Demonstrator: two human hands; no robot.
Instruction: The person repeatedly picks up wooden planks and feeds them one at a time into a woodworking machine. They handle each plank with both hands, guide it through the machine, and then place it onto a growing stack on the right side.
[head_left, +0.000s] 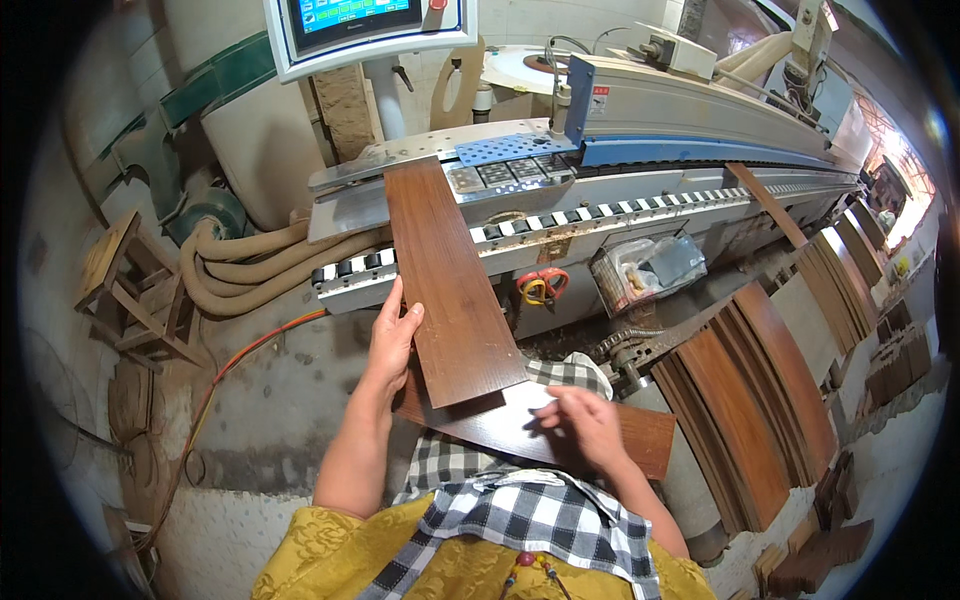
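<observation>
My left hand (395, 337) grips the left edge of a brown wood-grain board (450, 285), thumb on top and fingers along the side. The board's far end rests on the metal infeed table of an edge banding machine (352, 212), and it crosses the roller rail (585, 217). Its near end sits above my lap. A second wood-grain board (645, 439) lies crosswise on my lap, its middle bright with glare. Over that board hovers my right hand (585, 427), fingers loosely bent and apart, holding nothing. Whether its fingertips touch the board is unclear.
Stacks of boards (735, 420) stand at right, with another board (765, 204) across the rail further along. Red-and-yellow scissors (541, 286) and a wire basket (649, 270) hang on the machine. Hoses (262, 281) and a wooden stool (135, 289) are at left, under a control panel (375, 56).
</observation>
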